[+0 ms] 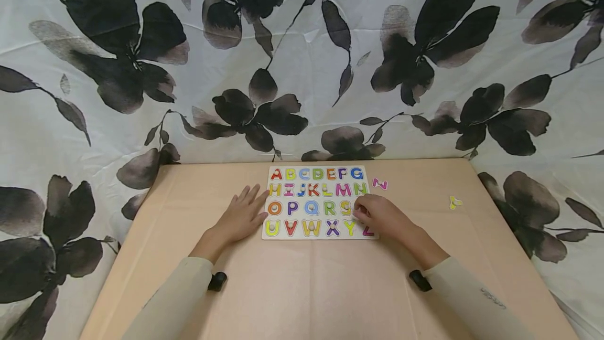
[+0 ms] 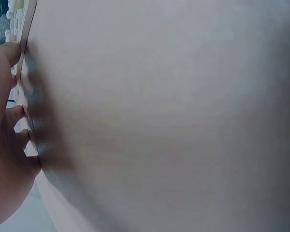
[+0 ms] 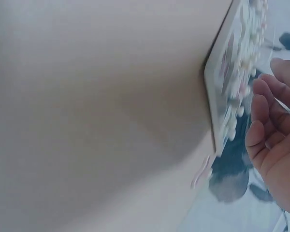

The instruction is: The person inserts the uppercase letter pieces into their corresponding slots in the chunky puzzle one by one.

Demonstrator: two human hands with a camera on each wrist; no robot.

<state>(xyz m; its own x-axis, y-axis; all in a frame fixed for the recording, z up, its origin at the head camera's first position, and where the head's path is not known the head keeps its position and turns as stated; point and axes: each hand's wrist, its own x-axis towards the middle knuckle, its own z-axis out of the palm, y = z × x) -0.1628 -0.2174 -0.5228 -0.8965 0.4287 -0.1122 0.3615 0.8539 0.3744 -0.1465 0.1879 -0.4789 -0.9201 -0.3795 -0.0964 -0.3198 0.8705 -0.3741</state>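
A white alphabet puzzle board [image 1: 302,235] with colourful letters lies on the table, its letter pieces bearing small knobs. My left hand [image 1: 241,214] is spread at its left edge, thumb and fingertips along the rim and the tabletop. My right hand [image 1: 381,215] is over the board's right side, beside the yellow S [image 1: 346,208], and hides the spot after it. In the right wrist view the right fingers [image 3: 261,106] are loosely curled above the board, and nothing shows between them and the thumb.
A loose pink zigzag letter [image 1: 379,184] lies just off the board's upper right corner. Farther right on the tan table [image 1: 302,293] is a loose yellow letter piece [image 1: 455,202]. A white cloth [image 1: 330,56] with dark flowers hangs behind the table.
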